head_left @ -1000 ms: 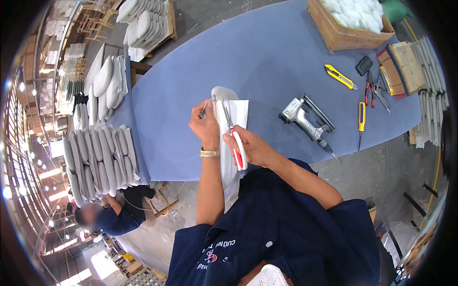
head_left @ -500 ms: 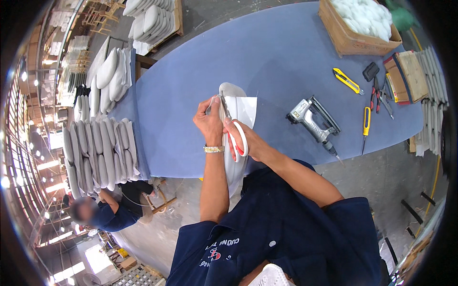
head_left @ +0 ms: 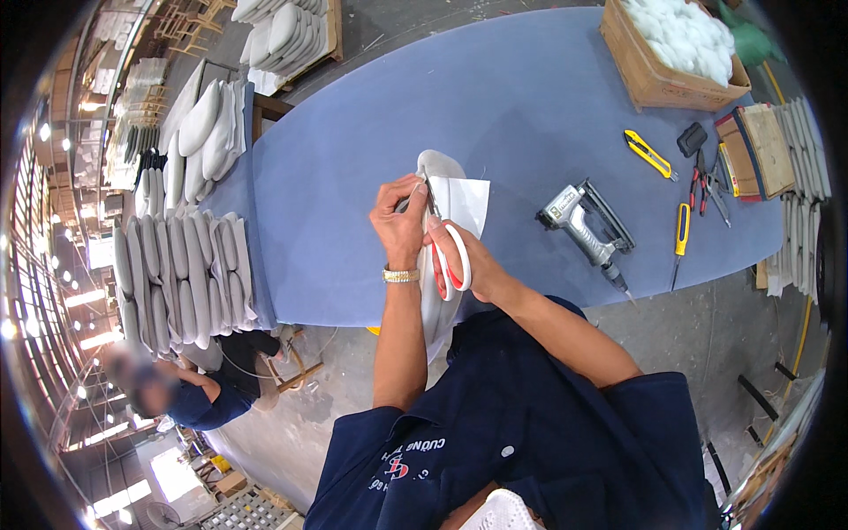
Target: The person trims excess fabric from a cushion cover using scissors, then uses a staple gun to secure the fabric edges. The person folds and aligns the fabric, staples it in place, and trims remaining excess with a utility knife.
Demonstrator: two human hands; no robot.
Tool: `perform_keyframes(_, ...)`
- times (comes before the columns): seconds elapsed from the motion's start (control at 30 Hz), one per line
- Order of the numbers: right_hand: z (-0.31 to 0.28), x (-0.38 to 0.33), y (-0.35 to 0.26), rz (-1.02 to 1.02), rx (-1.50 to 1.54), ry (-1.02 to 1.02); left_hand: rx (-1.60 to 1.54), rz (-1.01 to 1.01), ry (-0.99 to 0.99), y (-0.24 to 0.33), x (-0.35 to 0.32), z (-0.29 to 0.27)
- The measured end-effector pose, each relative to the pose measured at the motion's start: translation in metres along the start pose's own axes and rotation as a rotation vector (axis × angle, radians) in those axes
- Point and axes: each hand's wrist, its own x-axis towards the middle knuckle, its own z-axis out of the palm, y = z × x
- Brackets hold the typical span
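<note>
Near the front edge of the table lies a long grey upholstered pad (head_left: 439, 164) with a white sheet (head_left: 473, 200) showing along its right side. My left hand (head_left: 399, 219), with a gold watch at the wrist, is closed and pinches fabric at the pad's left edge. In my right hand (head_left: 474, 259) is a pair of scissors (head_left: 465, 265) with white and red handles. The blades point away from me along the pad, close beside my left fingertips. How far the blades are apart is hidden by my fingers.
On the blue-covered table (head_left: 353, 132), a staple gun (head_left: 587, 226), a yellow utility knife (head_left: 649, 155), a yellow screwdriver (head_left: 681, 231) and pliers (head_left: 700, 184) lie right. A cardboard box (head_left: 658, 78) holds white stuffing. Grey pads (head_left: 181, 278) are stacked left, near another person (head_left: 196, 402).
The view has shifted slightly, so the table things appear a little further right. My hands keep nearly the same place on the pad, with the scissors still held at its edge.
</note>
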Motion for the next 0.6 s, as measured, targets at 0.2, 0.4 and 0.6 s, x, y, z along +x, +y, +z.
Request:
perform_keyframes(0.2,0.002,0.004,0.004,-0.012,0.019,0.100,-0.001,-0.064,-0.035,0.007,-0.001,0.009)
perform_keyframes(0.4,0.006,0.001,0.002,-0.029,0.096,0.158,0.001,-0.065,-0.087,0.012,-0.005,0.015)
perform_keyframes(0.6,-0.002,-0.002,0.002,-0.035,0.147,0.173,-0.098,-0.138,-0.131,0.013,-0.010,0.023)
